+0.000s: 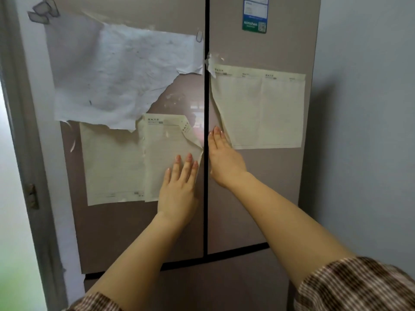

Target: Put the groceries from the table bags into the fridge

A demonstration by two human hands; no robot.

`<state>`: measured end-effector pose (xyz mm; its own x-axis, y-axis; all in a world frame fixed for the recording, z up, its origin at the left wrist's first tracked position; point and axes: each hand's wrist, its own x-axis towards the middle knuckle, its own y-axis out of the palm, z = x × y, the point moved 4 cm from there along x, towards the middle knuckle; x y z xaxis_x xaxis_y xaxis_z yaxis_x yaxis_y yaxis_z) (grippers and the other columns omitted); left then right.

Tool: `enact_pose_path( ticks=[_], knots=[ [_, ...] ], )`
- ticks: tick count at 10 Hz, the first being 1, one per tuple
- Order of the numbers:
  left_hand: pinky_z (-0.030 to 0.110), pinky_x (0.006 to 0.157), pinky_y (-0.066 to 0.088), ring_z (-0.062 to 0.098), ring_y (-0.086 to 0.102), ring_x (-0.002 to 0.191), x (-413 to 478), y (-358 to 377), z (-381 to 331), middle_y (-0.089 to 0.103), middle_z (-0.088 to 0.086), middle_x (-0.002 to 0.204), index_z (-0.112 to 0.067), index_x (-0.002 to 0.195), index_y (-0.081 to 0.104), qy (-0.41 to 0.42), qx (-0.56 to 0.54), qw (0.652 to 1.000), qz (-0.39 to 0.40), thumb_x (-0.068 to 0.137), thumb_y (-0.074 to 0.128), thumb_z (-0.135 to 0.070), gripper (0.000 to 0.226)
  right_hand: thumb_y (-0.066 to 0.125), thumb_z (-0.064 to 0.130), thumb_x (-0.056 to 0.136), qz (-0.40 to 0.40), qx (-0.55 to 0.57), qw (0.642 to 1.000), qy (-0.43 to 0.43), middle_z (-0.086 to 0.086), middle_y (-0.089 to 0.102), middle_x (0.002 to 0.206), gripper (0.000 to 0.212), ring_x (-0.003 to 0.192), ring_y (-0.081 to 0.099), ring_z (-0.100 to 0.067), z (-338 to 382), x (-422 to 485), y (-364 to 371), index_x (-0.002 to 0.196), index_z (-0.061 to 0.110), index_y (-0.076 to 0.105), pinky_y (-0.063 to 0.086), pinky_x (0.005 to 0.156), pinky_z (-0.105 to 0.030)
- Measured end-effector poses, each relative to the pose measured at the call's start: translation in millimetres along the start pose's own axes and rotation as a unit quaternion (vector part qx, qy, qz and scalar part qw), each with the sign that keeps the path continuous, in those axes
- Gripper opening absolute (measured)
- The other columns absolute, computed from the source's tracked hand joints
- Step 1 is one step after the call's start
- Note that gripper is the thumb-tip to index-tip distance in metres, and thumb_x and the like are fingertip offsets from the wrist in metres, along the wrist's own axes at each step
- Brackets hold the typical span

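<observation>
Either side of the fridge's dark centre seam, the left hand lies flat on a taped sheet and the right hand flat on the door, fingers straight and holding nothing, probably pressing the doors closed; groceries and bags are out of view.

The fridge stands left of a wall. Its left door carries a torn sheet above a lower sheet; its right door carries a form below a label. The left hand lies flat on the lower sheet and the right hand on the right door, either side of the centre seam.
</observation>
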<state>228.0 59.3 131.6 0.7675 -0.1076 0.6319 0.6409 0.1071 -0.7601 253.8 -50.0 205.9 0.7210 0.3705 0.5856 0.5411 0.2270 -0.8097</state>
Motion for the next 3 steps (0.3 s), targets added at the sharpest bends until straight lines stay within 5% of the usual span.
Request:
enact_pose_path(
  ticks=[1, 2, 3],
  knots=[
    [0.044, 0.119, -0.001, 0.034, -0.017, 0.145, 0.1, -1.8, -2.2, -0.021, 0.01, 0.158, -0.012, 0.152, -0.011, 0.0, 0.0, 1.0, 0.007, 0.094, 0.044, -0.03, 0.082, 0.051, 0.003, 0.092, 0.009, 0.1, 0.995, 0.0, -0.009, -0.001, 0.162, 0.077, 0.149, 0.004, -0.02, -3.4, -5.0, -9.6, 0.154, 0.008, 0.005, 0.015, 0.117, -0.028],
    [0.042, 0.117, -0.009, 0.033, -0.022, 0.144, -2.9, 1.2, -3.6, -0.024, 0.011, 0.157, -0.011, 0.151, -0.013, 0.001, 0.001, 1.0, -0.008, 0.096, 0.042, -0.041, 0.084, 0.059, 0.017, 0.093, -0.009, 0.31, 0.95, 0.024, -0.006, 0.037, 0.153, 0.059, 0.14, 0.035, -0.019, -6.9, -19.8, -7.6, 0.147, 0.011, 0.036, 0.028, 0.116, -0.035],
    [0.038, 0.113, -0.02, 0.027, -0.034, 0.139, -5.3, 11.3, -4.5, -0.035, 0.007, 0.152, -0.013, 0.148, -0.021, -0.017, -0.035, 0.999, -0.008, 0.098, 0.031, -0.05, 0.081, 0.067, 0.023, 0.089, -0.104, 0.475, 0.871, 0.064, 0.003, 0.064, 0.119, 0.036, 0.113, 0.059, -0.014, -19.1, -51.9, -23.8, 0.123, 0.014, 0.061, 0.05, 0.098, -0.038]
  ],
)
